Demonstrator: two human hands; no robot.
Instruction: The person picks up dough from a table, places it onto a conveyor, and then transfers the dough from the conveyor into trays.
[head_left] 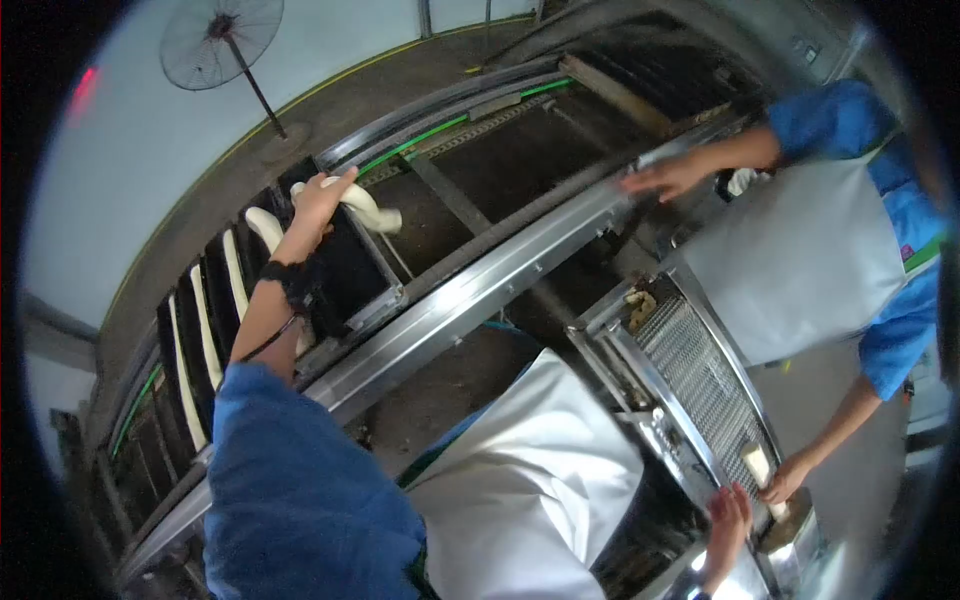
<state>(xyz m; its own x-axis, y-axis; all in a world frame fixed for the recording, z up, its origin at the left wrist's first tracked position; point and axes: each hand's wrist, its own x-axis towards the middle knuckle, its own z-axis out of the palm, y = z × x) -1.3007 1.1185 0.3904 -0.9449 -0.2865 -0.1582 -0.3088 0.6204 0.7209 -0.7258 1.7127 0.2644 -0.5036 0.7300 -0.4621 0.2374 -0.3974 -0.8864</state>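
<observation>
By the left hand, the pale dough strip is grasped between fingers and thumb above the black tray, its loose end drooping past the tray's edge. It is judged light, soft and easily stretched or dented, best supported at two spots along its length. The right hand, fingers spread, is held near the mesh belt, apparently empty.

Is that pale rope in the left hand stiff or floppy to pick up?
Probably floppy: the pale rope curves freely beyond the left hand. It might roll a little if pushed, as its sides look rounded.
</observation>
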